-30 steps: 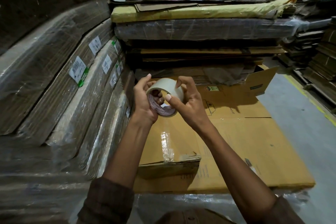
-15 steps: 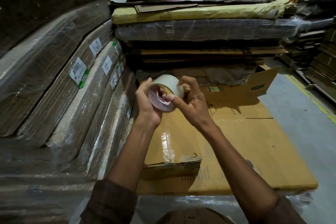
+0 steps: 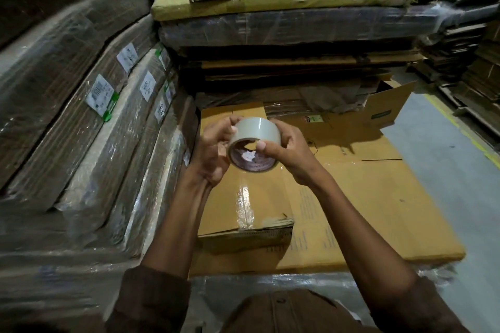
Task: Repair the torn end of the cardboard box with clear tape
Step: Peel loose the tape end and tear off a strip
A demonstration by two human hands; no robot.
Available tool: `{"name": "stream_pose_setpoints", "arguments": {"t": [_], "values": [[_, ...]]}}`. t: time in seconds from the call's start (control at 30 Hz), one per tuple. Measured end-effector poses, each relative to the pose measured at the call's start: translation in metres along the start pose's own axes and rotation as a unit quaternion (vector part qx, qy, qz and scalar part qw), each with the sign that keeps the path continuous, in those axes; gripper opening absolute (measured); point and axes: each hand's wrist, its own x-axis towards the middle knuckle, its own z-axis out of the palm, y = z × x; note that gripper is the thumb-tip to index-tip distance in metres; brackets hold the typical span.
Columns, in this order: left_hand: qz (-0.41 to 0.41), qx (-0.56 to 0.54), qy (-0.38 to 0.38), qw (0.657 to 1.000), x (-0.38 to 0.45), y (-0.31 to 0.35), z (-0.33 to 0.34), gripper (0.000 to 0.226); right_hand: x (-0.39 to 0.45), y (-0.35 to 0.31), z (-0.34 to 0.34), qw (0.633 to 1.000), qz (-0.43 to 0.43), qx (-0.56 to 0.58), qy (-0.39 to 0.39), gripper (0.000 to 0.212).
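Note:
A roll of clear tape (image 3: 257,134) is held in mid-air above a flattened cardboard box (image 3: 365,205). My left hand (image 3: 213,154) grips the roll from the left, fingers curled around its far rim. My right hand (image 3: 289,151) holds it from the right, thumb pressed on the near edge of the roll. The box's torn end (image 3: 276,223) lies below my hands, at the near edge of a smaller flap, with a strip of clear tape (image 3: 244,205) stuck lengthwise beside the tear.
Plastic-wrapped bundles of flat cardboard with white labels (image 3: 102,96) slope up on the left. A tall stack of wrapped cardboard (image 3: 284,24) stands behind the box. An open carton flap (image 3: 389,105) and grey floor with a yellow line (image 3: 465,140) are on the right.
Both hands turned the tape roll, so its outer band now faces up more and the core opening faces me. The hands stayed in about the same place above the box.

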Motion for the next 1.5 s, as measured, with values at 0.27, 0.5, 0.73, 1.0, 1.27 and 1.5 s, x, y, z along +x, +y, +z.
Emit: {"name": "stream_pose_setpoints", "arguments": {"t": [0.27, 0.5, 0.73, 1.0, 1.27, 1.5], "values": [[-0.001, 0.275, -0.111, 0.955, -0.01, -0.002, 0.017, 0.011, -0.016, -0.002, -0.024, 0.978, 0.027, -0.175, -0.109, 0.038], [0.029, 0.03, -0.046, 0.998, -0.009, -0.029, 0.03, 0.012, -0.018, 0.015, -0.035, 0.998, 0.023, 0.025, 0.049, 0.092], [0.036, 0.131, -0.059, 0.989, -0.019, -0.049, 0.051, 0.022, -0.024, 0.023, -0.048, 0.989, 0.079, -0.005, 0.121, 0.092], [0.01, 0.209, -0.047, 0.977, -0.02, -0.053, 0.057, 0.015, -0.027, 0.019, -0.06, 0.99, 0.055, -0.122, 0.044, 0.076], [0.007, 0.159, -0.077, 0.984, -0.018, -0.05, 0.067, 0.025, -0.024, 0.011, -0.067, 0.995, 0.074, -0.023, 0.059, 0.061], [0.019, 0.136, -0.067, 0.988, -0.016, -0.046, 0.074, 0.023, -0.02, 0.008, -0.072, 0.991, 0.082, 0.035, 0.097, 0.057]]}}
